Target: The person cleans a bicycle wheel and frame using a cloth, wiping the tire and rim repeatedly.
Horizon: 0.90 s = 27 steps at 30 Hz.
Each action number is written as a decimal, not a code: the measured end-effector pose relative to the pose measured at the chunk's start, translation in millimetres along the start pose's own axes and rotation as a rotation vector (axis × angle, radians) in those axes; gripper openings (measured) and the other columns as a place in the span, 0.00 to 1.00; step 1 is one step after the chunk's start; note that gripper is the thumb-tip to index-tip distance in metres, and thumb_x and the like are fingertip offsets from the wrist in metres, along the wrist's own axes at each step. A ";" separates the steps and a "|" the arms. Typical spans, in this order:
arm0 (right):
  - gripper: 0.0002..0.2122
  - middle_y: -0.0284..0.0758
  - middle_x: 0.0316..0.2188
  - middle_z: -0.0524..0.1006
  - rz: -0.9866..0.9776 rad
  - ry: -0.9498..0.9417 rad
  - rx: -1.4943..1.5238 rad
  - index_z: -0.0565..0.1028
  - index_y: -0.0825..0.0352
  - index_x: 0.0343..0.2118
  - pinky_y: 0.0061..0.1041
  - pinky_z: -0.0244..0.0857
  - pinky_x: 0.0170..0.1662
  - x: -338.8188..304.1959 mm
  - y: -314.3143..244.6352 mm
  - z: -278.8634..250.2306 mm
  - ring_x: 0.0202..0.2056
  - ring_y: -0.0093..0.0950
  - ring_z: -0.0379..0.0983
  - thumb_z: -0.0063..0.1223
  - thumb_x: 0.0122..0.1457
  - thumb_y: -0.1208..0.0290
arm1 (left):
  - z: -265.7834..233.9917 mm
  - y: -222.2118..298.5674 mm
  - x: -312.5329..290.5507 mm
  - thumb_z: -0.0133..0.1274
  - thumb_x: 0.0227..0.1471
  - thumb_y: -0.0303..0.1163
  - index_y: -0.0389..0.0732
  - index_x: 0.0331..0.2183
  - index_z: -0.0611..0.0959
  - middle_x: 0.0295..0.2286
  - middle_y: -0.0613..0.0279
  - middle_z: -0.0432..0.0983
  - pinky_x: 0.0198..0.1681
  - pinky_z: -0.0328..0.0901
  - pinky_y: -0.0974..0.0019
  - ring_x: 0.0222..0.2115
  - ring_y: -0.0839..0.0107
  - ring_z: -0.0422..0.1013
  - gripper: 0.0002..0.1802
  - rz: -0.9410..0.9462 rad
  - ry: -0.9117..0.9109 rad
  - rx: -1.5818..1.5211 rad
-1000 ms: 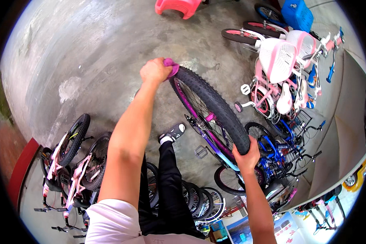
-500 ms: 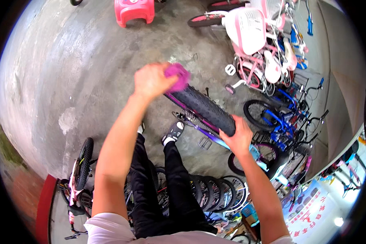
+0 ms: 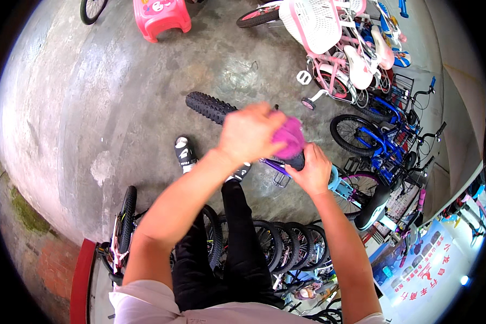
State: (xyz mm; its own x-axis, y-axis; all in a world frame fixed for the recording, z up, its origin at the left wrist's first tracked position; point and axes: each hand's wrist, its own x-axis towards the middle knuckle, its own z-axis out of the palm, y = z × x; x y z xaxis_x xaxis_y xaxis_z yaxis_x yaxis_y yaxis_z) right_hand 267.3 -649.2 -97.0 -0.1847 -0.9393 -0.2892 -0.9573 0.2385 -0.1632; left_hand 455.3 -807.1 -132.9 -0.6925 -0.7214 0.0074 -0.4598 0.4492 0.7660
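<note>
A black knobby bicycle tyre (image 3: pixel 209 107) stretches out in front of me, seen along its tread. My left hand (image 3: pixel 249 132) is closed around a bunched purple cloth (image 3: pixel 289 138) and presses it on the tread, hiding the tyre's middle. Close beside the cloth, my right hand (image 3: pixel 313 171) grips the tyre's near end, thumb on one side. Beneath my hands runs a purple and light-blue bicycle frame (image 3: pixel 339 184), with its dark saddle (image 3: pixel 373 208) toward the right. My left hand and the cloth look slightly blurred.
Pink and white children's bicycles (image 3: pixel 356 65) and blue bicycles (image 3: pixel 380 135) line the right side. A pink stool (image 3: pixel 162 19) stands on the concrete floor far off. Several bicycle wheels (image 3: pixel 286 245) stand around my legs. Another bicycle (image 3: pixel 125 221) is at the left.
My left hand has slid the purple cloth along the tread from the tyre's far end toward my right hand. The right hand keeps its grip. My view has shifted slightly.
</note>
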 end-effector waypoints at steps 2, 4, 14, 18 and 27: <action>0.29 0.38 0.38 0.78 -0.038 0.031 0.064 0.74 0.62 0.45 0.40 0.72 0.44 3.6 -0.3 -2.7 0.41 0.42 0.77 0.74 0.37 0.62 | -5.5 -38.8 -4.8 0.64 0.41 0.48 0.49 0.41 0.86 0.32 0.56 0.79 0.35 0.74 0.53 0.33 0.55 0.79 0.23 -0.176 0.092 -0.012; 0.30 0.38 0.39 0.78 -0.025 0.018 0.077 0.74 0.61 0.46 0.40 0.72 0.44 2.0 -8.8 -4.2 0.41 0.43 0.77 0.74 0.37 0.64 | -17.1 -90.7 -15.7 0.62 0.43 0.49 0.48 0.43 0.86 0.35 0.53 0.82 0.39 0.74 0.51 0.36 0.50 0.79 0.25 -0.423 0.075 0.093; 0.32 0.38 0.38 0.78 -0.048 0.036 0.045 0.73 0.62 0.49 0.41 0.71 0.43 -2.9 -4.8 2.2 0.40 0.42 0.77 0.74 0.37 0.63 | -16.6 -88.3 -29.2 0.64 0.48 0.53 0.52 0.45 0.86 0.39 0.55 0.83 0.45 0.72 0.53 0.42 0.52 0.78 0.24 -0.671 0.335 -0.371; 0.31 0.35 0.37 0.77 -0.038 0.022 0.027 0.73 0.60 0.48 0.36 0.73 0.40 7.1 -12.4 -5.3 0.39 0.37 0.77 0.74 0.39 0.59 | -16.5 -56.4 -27.4 0.67 0.41 0.42 0.49 0.46 0.85 0.41 0.56 0.79 0.48 0.71 0.53 0.46 0.53 0.75 0.26 -0.117 0.154 0.068; 0.26 0.33 0.33 0.76 -0.048 0.118 0.190 0.73 0.62 0.41 0.32 0.73 0.43 10.5 -15.4 -3.3 0.38 0.33 0.77 0.73 0.39 0.59 | -47.1 -16.9 5.0 0.63 0.57 0.39 0.39 0.43 0.86 0.31 0.61 0.81 0.41 0.69 0.66 0.33 0.71 0.75 0.16 -0.503 0.290 -0.171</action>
State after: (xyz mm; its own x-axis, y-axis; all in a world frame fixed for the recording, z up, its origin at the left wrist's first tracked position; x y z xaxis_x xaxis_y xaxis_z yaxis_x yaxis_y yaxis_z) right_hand 279.3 -663.6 -94.4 -0.1756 -0.9704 -0.1659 -0.9085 0.2246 -0.3524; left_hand 485.8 -843.1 -115.6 -0.2223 -0.9485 -0.2258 -0.5789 -0.0580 0.8134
